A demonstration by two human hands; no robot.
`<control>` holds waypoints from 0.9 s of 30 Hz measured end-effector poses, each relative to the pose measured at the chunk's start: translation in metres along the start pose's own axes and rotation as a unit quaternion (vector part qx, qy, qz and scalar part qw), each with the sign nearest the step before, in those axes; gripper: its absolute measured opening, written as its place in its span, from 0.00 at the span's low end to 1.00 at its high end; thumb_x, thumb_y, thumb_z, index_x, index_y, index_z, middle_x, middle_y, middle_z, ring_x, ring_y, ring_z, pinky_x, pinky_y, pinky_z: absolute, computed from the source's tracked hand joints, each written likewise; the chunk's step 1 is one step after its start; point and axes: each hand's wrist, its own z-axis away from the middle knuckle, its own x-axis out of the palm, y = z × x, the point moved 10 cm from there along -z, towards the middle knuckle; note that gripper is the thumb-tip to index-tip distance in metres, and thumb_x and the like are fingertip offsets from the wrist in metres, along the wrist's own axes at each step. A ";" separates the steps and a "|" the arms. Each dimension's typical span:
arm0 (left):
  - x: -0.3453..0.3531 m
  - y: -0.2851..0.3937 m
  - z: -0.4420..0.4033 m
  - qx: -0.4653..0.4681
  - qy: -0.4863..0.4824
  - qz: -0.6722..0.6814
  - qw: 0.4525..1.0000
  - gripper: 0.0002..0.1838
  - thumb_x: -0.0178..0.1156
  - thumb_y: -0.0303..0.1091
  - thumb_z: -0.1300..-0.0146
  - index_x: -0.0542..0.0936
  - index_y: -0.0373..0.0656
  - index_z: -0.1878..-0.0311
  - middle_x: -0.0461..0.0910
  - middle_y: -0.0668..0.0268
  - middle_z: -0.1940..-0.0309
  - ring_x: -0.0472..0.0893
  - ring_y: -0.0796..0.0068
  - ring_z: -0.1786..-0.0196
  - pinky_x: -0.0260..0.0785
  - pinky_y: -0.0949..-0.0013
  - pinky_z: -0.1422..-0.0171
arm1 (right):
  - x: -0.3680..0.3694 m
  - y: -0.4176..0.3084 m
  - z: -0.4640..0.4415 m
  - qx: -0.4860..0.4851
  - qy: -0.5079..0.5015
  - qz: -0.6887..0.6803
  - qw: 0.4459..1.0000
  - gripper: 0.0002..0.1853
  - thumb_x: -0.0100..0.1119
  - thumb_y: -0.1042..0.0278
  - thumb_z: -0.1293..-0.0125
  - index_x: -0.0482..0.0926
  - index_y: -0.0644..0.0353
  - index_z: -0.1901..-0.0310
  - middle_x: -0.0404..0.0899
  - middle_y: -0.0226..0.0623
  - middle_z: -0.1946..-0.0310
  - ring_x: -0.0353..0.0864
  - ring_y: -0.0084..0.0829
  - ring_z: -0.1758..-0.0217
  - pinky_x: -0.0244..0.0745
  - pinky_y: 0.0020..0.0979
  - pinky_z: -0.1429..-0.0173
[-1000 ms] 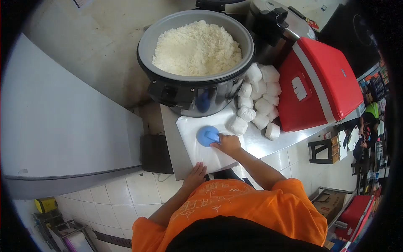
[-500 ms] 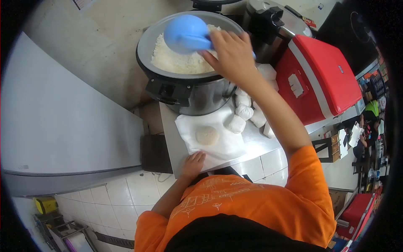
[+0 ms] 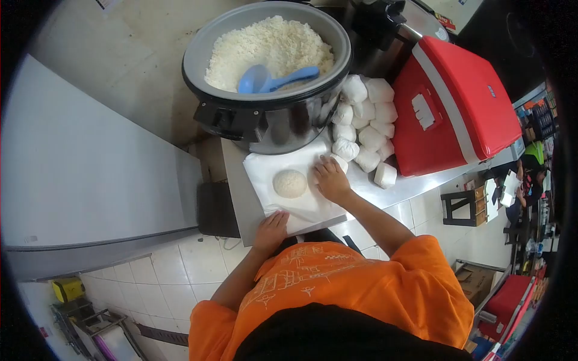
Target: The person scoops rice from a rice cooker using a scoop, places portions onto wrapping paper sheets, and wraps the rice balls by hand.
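A rounded mound of white rice [image 3: 290,183] sits on white wrapping paper [image 3: 259,171] on the metal table. At the paper's near left edge, my left hand [image 3: 272,230] has its fingers closed on the wrinkled margin. My right hand [image 3: 330,178] rests on the right side of the paper, fingers apart, just beside the mound. A blue scoop [image 3: 256,79] lies on the loose rice [image 3: 271,45] inside the big cooker [image 3: 201,84], its handle pointing right.
Several white wrapped bundles [image 3: 370,138] are piled right of the cooker. Beyond them stands a red cooler box [image 3: 463,96]. Another cooker [image 3: 376,24] is behind. A pale grey panel [image 3: 102,162] rises at the left. A person [image 3: 530,174] is far off at right.
My right hand has let go of the blue scoop, which now lies in the cooker, and has come down to the paper's right side. My left hand stays at the paper's edge.
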 end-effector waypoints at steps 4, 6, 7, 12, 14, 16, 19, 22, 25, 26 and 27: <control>-0.006 0.008 0.002 0.005 0.017 0.016 1.000 0.24 0.57 0.32 0.47 0.71 0.40 0.44 0.67 0.59 0.39 0.65 0.63 0.35 0.62 0.60 0.36 | 0.026 0.023 0.034 -0.023 -0.061 0.044 0.997 0.22 0.56 0.62 0.44 0.72 0.61 0.49 0.69 0.40 0.46 0.55 0.40 0.31 0.45 0.44 0.27; -0.005 0.007 0.000 0.004 0.028 0.019 0.999 0.24 0.56 0.32 0.47 0.71 0.40 0.44 0.66 0.58 0.38 0.63 0.63 0.34 0.61 0.60 0.35 | 0.017 0.029 0.040 0.007 -0.065 0.017 0.998 0.21 0.56 0.63 0.44 0.72 0.61 0.49 0.69 0.40 0.45 0.55 0.40 0.31 0.46 0.45 0.27; -0.004 0.009 -0.002 0.017 0.033 0.006 0.999 0.23 0.55 0.32 0.46 0.71 0.40 0.45 0.68 0.58 0.40 0.65 0.63 0.35 0.62 0.60 0.36 | 0.012 0.035 0.043 0.036 -0.070 -0.010 0.997 0.21 0.56 0.64 0.44 0.72 0.61 0.49 0.69 0.41 0.45 0.55 0.41 0.31 0.46 0.45 0.27; -0.002 0.007 -0.009 0.035 0.055 -0.016 0.998 0.20 0.52 0.30 0.43 0.72 0.39 0.46 0.75 0.56 0.48 0.74 0.60 0.43 0.67 0.61 0.41 | -0.018 -0.029 0.045 0.011 -0.031 -0.247 0.968 0.24 0.60 0.65 0.44 0.69 0.60 0.45 0.71 0.44 0.47 0.66 0.46 0.38 0.58 0.45 0.34; -0.011 0.006 -0.011 0.026 0.053 0.010 0.998 0.19 0.50 0.28 0.43 0.73 0.38 0.46 0.78 0.54 0.52 0.78 0.57 0.49 0.69 0.60 0.44 | -0.017 -0.054 0.055 0.006 -0.049 -0.290 0.956 0.25 0.60 0.65 0.44 0.69 0.60 0.44 0.71 0.45 0.47 0.68 0.48 0.40 0.62 0.45 0.36; -0.011 0.001 -0.009 -0.006 0.027 0.028 0.999 0.19 0.50 0.27 0.43 0.73 0.38 0.47 0.78 0.53 0.51 0.78 0.56 0.50 0.69 0.59 0.44 | -0.003 -0.065 0.064 0.048 -0.153 -0.351 0.922 0.26 0.59 0.62 0.42 0.68 0.60 0.43 0.72 0.48 0.47 0.70 0.50 0.43 0.66 0.43 0.39; -0.024 0.000 -0.006 -0.044 0.003 0.066 0.997 0.18 0.50 0.27 0.42 0.74 0.38 0.47 0.78 0.51 0.54 0.78 0.55 0.52 0.69 0.58 0.44 | 0.005 -0.061 0.069 0.024 -0.109 -0.360 0.926 0.27 0.59 0.58 0.42 0.68 0.60 0.42 0.73 0.49 0.48 0.71 0.50 0.45 0.67 0.42 0.41; -0.033 -0.007 -0.004 -0.078 0.001 0.119 0.990 0.18 0.50 0.28 0.41 0.74 0.42 0.47 0.79 0.51 0.58 0.79 0.53 0.56 0.70 0.57 0.47 | 0.005 -0.054 0.063 0.072 -0.160 -0.345 0.922 0.27 0.58 0.56 0.41 0.68 0.59 0.42 0.74 0.48 0.50 0.72 0.50 0.47 0.67 0.43 0.42; -0.048 -0.011 -0.006 -0.131 0.023 0.186 0.973 0.16 0.51 0.29 0.40 0.76 0.45 0.49 0.80 0.52 0.64 0.80 0.53 0.61 0.72 0.59 0.53 | 0.008 -0.055 0.058 0.072 -0.170 -0.308 0.933 0.24 0.58 0.55 0.41 0.71 0.58 0.46 0.75 0.46 0.51 0.72 0.50 0.48 0.66 0.43 0.41; -0.054 -0.014 -0.006 -0.156 0.046 0.217 0.963 0.13 0.52 0.29 0.40 0.77 0.44 0.52 0.80 0.52 0.67 0.81 0.54 0.65 0.74 0.61 0.56 | 0.007 -0.055 0.056 0.069 -0.169 -0.308 0.934 0.24 0.58 0.55 0.41 0.71 0.58 0.46 0.75 0.46 0.51 0.72 0.50 0.48 0.66 0.43 0.41; -0.054 -0.015 -0.007 -0.157 0.048 0.216 0.963 0.13 0.52 0.29 0.40 0.77 0.44 0.52 0.80 0.52 0.67 0.81 0.54 0.65 0.74 0.61 0.56 | 0.006 -0.057 0.055 0.059 -0.177 -0.309 0.932 0.22 0.58 0.56 0.41 0.73 0.57 0.47 0.76 0.45 0.52 0.73 0.49 0.49 0.66 0.43 0.42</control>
